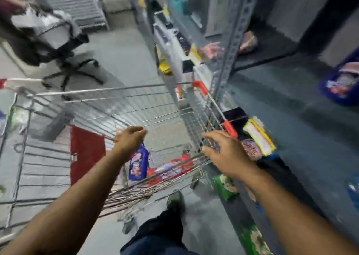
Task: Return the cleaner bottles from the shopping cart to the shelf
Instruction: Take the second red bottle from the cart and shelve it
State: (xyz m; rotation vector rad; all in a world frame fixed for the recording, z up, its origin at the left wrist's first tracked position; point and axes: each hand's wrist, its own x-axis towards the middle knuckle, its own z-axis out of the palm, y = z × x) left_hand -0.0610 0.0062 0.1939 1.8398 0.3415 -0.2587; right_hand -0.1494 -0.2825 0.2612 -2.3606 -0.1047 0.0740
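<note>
A wire shopping cart (124, 97) with red corner guards stands in the aisle in front of me. In its bottom a purple-blue cleaner bottle (138, 162) stands upright, and a red bottle (171, 167) lies on its side beside it. My left hand (129, 138) hovers over the cart just above the purple bottle, fingers loosely curled, holding nothing. My right hand (225, 153) reaches over the cart's right rim with fingers spread, empty. The grey metal shelf (235, 41) rises on the right. The frame is motion-blurred.
A black office chair (68, 64) draped with cloth stands at the back left. Packets, a yellow-edged pack (259, 138) and green packs (227, 186) sit on the low shelf at right. A blue bag (342, 83) lies on a higher shelf board. My foot (174, 202) is beside the cart.
</note>
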